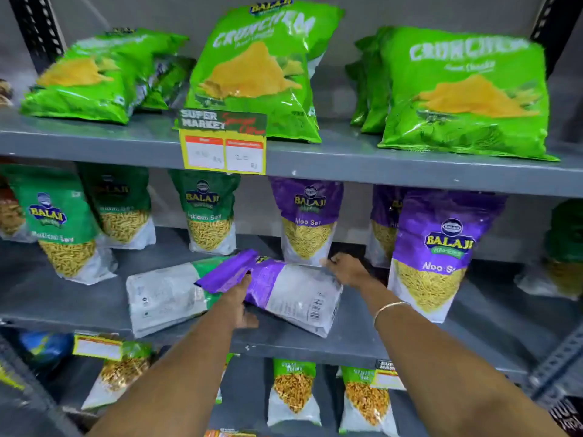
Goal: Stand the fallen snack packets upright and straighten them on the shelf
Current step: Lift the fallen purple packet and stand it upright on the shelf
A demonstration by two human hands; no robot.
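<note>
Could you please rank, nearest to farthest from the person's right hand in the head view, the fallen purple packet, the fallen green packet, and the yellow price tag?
From the right hand:
1. Fallen purple packet, under the hand, middle shelf.
2. Fallen green packet, left, partly beneath the purple one.
3. Yellow price tag, upper shelf edge.

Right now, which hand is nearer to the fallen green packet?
Left. The left hand rests on the fallen purple packet right beside the fallen green packet; the right hand is farther away, at the purple packet's far end.
</note>
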